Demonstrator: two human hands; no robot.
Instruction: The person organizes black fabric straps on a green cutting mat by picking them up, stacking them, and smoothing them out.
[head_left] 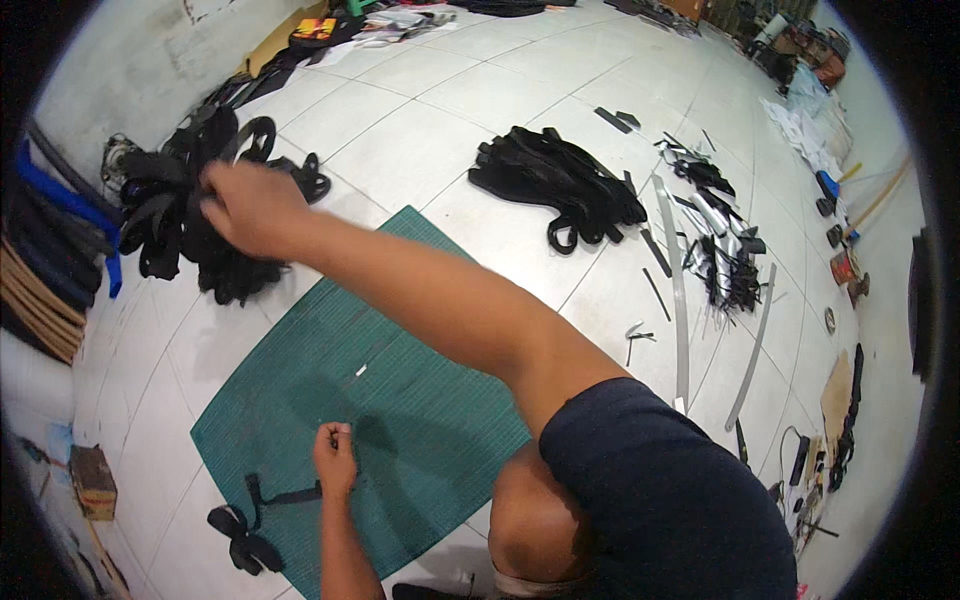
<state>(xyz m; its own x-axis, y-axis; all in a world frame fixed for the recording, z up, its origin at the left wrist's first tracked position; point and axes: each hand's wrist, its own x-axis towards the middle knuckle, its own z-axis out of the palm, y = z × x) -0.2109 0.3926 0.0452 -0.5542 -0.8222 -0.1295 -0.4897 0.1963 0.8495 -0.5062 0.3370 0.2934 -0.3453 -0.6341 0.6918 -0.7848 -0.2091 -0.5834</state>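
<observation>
My right arm reaches across to the far left. My right hand is at a heap of looped black straps, its fingers bent down over the near side; blur and the dark straps hide whether any strap is gripped. Low over the green mat is my left hand, fingers curled closed, with something dark and small at the fingertips that I cannot make out. A black strap runs beside the left wrist to a black bundle at the mat's left edge. A small white piece lies on the mat.
Another pile of black straps lies on the white tile floor beyond the mat. Right of it are black and silver scraps and long grey strips. Rolled material leans at the left wall; a box stands below.
</observation>
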